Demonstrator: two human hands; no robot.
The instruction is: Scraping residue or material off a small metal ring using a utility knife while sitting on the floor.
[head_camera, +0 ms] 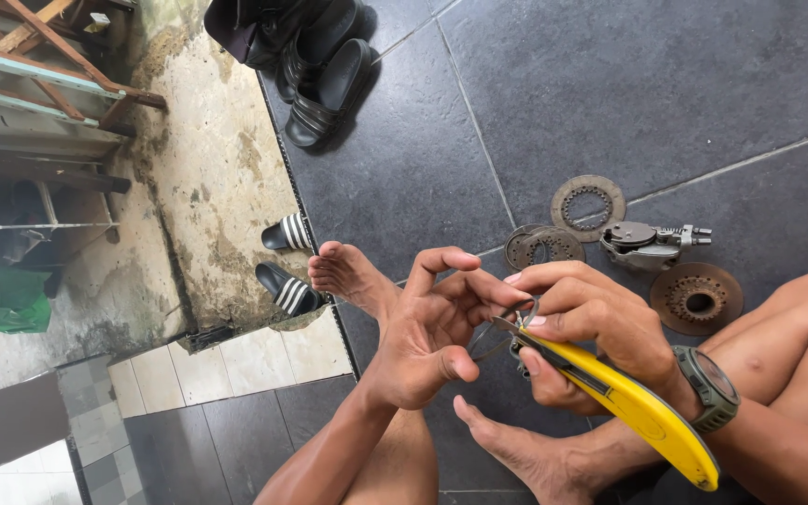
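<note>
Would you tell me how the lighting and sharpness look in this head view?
Head view: soft, even daylight; mild sheen on the dark floor tiles; both hands, left hand and right hand, and the yellow tool are sharp; wide-angle lens bends the edges.

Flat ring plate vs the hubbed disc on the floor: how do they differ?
The flat ring plate is thin, greyish and has a wide toothed hole; the hubbed disc is rust-brown with a raised centre and a smaller bore. The ring plate lies farther from the person, the hubbed disc nearer the right hand. Both are round, metal, worn, and lie flat on the dark tile floor.
</note>
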